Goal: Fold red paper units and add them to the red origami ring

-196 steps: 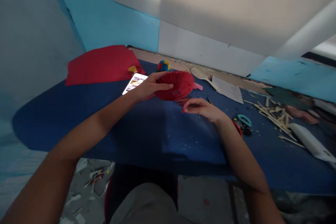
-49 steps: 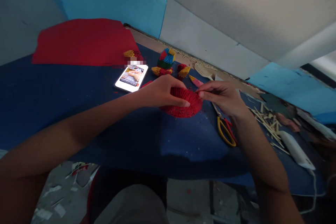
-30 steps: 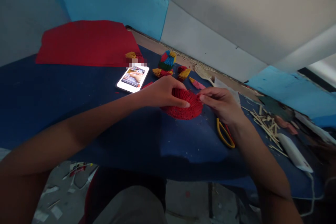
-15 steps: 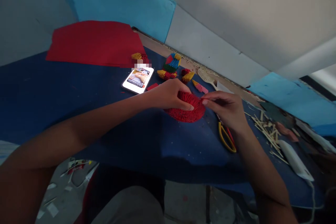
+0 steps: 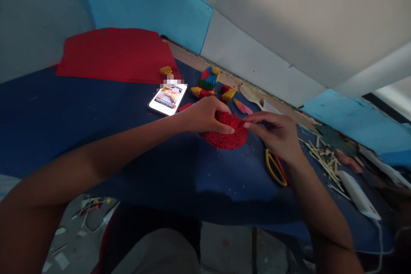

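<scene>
A round red piece made of many small folded paper units [image 5: 224,139] rests on the blue-covered table [image 5: 96,115]. My left hand [image 5: 204,115] grips its left rim, thumb stretched across the front. My right hand [image 5: 278,135] pinches the right rim with fingertips pressed together; whether a small unit sits between them is hidden. Both forearms reach in from the lower corners.
A lit phone [image 5: 167,99] lies left of the hands, with red sheets [image 5: 118,55] behind it. Small multicoloured folded figures [image 5: 208,81] stand at the back. Yellow-handled scissors [image 5: 276,170] lie by my right wrist. Wooden sticks [image 5: 324,158] and a white tube [image 5: 358,195] lie right.
The red piece was held up above the table 6.5 s ago and now rests on it. My right hand came onto its rim. Over the last second only the view shifted slightly.
</scene>
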The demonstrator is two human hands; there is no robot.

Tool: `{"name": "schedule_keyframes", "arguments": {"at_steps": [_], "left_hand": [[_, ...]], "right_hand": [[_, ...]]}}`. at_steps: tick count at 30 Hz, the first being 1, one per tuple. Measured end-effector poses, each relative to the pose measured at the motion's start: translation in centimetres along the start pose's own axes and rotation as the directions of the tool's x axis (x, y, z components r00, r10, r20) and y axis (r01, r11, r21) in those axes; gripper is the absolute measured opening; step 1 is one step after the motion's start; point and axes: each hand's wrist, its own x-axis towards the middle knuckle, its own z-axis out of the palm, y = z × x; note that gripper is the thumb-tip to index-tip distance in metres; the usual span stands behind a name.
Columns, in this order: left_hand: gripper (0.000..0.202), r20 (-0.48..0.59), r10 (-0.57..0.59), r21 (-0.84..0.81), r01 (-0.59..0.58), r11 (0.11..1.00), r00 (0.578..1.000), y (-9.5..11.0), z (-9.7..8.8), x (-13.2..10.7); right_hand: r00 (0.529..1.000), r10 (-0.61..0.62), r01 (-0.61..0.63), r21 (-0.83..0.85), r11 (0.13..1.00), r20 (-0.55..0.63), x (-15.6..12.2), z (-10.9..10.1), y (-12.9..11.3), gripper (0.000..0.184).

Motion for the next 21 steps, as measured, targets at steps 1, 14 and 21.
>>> {"name": "schedule_keyframes", "arguments": {"at_steps": [1, 14, 21], "left_hand": [[0.018, 0.003, 0.009, -0.002, -0.009, 1.000, 1.000, 0.0, 0.0, 0.0], [0.022, -0.006, 0.023, 0.014, -0.023, 1.000, 1.000, -0.4, 0.1, 0.1], [0.023, -0.026, 0.061, 0.009, -0.060, 0.998, 0.998, -0.9, -0.2, 0.3]], "right_hand": [[0.999, 0.041, -0.042, 0.052, 0.998, 0.017, 0.2, -0.1, 0.2, 0.005], [1.000, 0.006, -0.007, 0.038, 0.999, 0.031, 0.2, 0.3, 0.7, 0.012], [0.996, 0.084, -0.078, 0.149, 0.986, -0.033, 0.0, 1.1, 1.0, 0.027]]}}
